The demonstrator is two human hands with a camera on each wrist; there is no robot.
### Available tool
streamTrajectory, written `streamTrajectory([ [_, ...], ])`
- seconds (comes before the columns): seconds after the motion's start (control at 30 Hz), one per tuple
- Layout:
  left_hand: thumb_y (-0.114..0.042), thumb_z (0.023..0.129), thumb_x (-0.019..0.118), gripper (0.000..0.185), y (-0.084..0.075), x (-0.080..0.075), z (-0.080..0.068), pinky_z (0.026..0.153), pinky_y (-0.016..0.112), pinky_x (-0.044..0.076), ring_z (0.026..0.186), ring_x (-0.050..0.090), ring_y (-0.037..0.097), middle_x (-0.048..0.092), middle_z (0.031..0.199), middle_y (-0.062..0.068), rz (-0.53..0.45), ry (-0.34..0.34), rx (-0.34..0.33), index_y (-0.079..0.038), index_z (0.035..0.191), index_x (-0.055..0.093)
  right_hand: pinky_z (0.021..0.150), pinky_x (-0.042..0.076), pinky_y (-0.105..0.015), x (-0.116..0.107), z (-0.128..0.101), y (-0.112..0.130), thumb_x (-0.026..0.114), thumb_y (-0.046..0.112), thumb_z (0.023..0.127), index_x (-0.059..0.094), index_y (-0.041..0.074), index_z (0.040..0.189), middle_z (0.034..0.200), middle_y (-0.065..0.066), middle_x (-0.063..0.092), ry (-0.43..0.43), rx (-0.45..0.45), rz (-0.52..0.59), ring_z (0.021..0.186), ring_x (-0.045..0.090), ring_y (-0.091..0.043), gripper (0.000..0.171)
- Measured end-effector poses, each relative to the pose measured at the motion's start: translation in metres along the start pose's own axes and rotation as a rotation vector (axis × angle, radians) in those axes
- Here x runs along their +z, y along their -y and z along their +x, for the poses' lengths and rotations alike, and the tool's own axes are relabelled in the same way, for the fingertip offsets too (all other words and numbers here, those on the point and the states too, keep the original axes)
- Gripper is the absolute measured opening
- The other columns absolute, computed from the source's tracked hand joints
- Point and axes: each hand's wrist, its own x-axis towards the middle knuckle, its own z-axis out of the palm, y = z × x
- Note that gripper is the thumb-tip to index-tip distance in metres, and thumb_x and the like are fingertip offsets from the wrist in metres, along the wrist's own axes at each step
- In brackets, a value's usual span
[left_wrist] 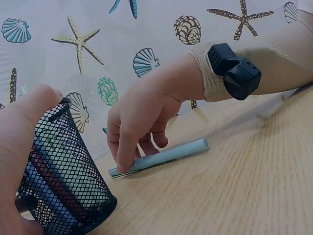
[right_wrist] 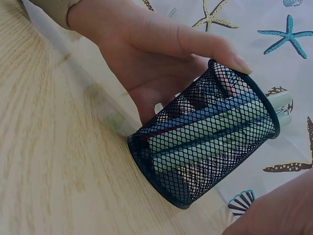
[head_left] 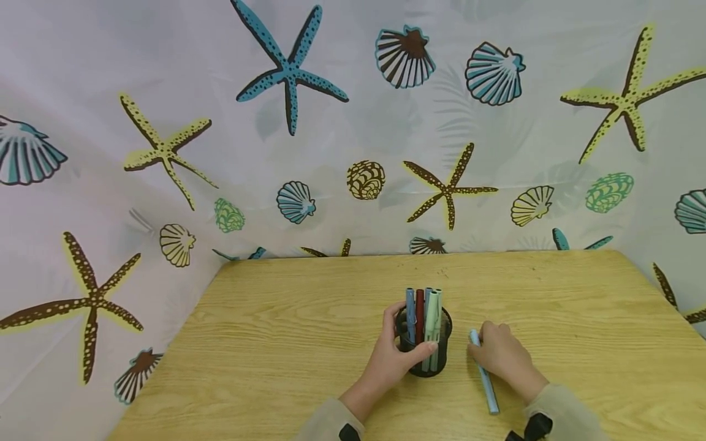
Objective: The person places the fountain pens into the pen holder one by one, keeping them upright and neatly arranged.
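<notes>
A black mesh pen holder (head_left: 442, 350) stands on the table, and my left hand (head_left: 388, 358) grips it around its side, the thumb across the front near the rim. Blue (head_left: 410, 312), dark red (head_left: 420, 312) and light green (head_left: 431, 318) pens stand upright inside. To the right of the holder lies a light blue pen (head_left: 488, 389) with its clip end away from me. My right hand (head_left: 504, 352) pinches that clip end from above; the left wrist view shows the fingertips down on it, partly hiding it. The pen (left_wrist: 171, 152) still rests along the tabletop.
A wood-grain table (head_left: 287, 318) carries everything. Behind it and at its sides hangs a white cloth (head_left: 342, 122) printed with starfish and shells. Each wrist wears a small black camera (left_wrist: 234, 71) over a beige sleeve (head_left: 568, 413).
</notes>
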Motion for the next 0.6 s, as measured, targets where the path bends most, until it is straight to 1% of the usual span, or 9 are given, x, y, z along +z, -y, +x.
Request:
streamTrajectory([
  [0.17,-0.022,0.084,0.068,0.073,0.0011,0.0009,0.0009,0.08,0.042,0.047,0.112,0.045,0.027,0.043,0.126,0.011,-0.002,-0.003,-0.009,-0.02,0.142,0.023,0.048,0.04,-0.03,-0.0005,-0.0001,-0.001,0.06,0.008,0.084,0.054,-0.003,0.086,0.069,-0.008,0.05,0.001,-0.018,-0.013,0.054,0.048,-0.018,0.013],
  [0.4,-0.022,0.084,0.069,0.073,0.001,0.0017,0.0012,0.08,0.042,0.047,0.111,0.045,0.027,0.043,0.125,0.01,-0.007,-0.006,-0.016,-0.021,0.142,0.023,0.051,0.041,-0.032,-0.0009,0.001,-0.0021,0.063,0.007,0.082,0.055,-0.004,0.086,0.071,-0.007,0.053,-0.018,-0.039,-0.023,0.057,0.048,-0.018,0.014],
  [0.6,-0.023,0.084,0.069,0.073,0.0016,0.0014,0.0019,0.081,0.044,0.046,0.111,0.045,0.027,0.044,0.125,0.01,0.001,-0.012,-0.009,-0.021,0.141,0.023,0.053,0.042,-0.032,-0.0029,0.001,-0.0025,0.065,0.01,0.082,0.055,-0.005,0.091,0.074,-0.008,0.054,-0.009,-0.026,-0.001,0.06,0.049,-0.018,0.019],
])
